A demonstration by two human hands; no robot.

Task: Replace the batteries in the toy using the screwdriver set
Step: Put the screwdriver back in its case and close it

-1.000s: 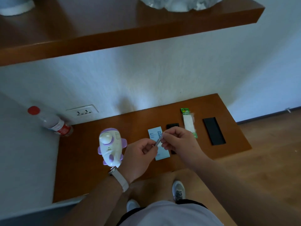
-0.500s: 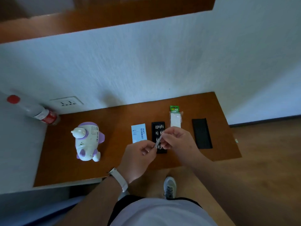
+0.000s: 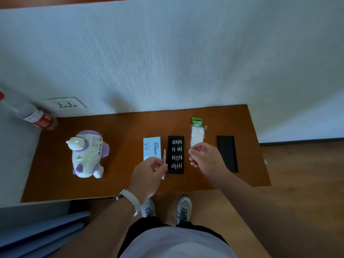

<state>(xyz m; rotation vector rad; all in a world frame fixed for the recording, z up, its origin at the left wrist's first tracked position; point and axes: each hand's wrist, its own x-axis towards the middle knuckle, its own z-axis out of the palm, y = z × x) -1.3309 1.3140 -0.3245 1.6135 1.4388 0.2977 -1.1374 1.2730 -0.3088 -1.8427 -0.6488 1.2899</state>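
Note:
The white and purple toy [image 3: 87,155] lies on its side at the left of the wooden table [image 3: 122,131]. My left hand [image 3: 149,174] grips a thin silver screwdriver [image 3: 164,157], tip pointing away from me, just left of the black bit tray [image 3: 169,155] with its rows of bits. My right hand [image 3: 204,159] hovers to the right of the tray with curled fingers, thumb and forefinger pinched together over the near end of the battery pack [image 3: 197,135]. Whether anything is between those fingers is too small to see.
A blue and white leaflet [image 3: 151,148] lies left of the tray, and a black lid [image 3: 227,153] lies at the right. A plastic bottle [image 3: 37,118] stands in the back left corner below a wall socket [image 3: 65,103]. My shoes [image 3: 183,207] are on the floor below the table's near edge.
My hands were together at the screwdriver's tip; now the right hand has drawn away to the right while the left keeps the screwdriver. The view tilted down; the toy now lies on its side.

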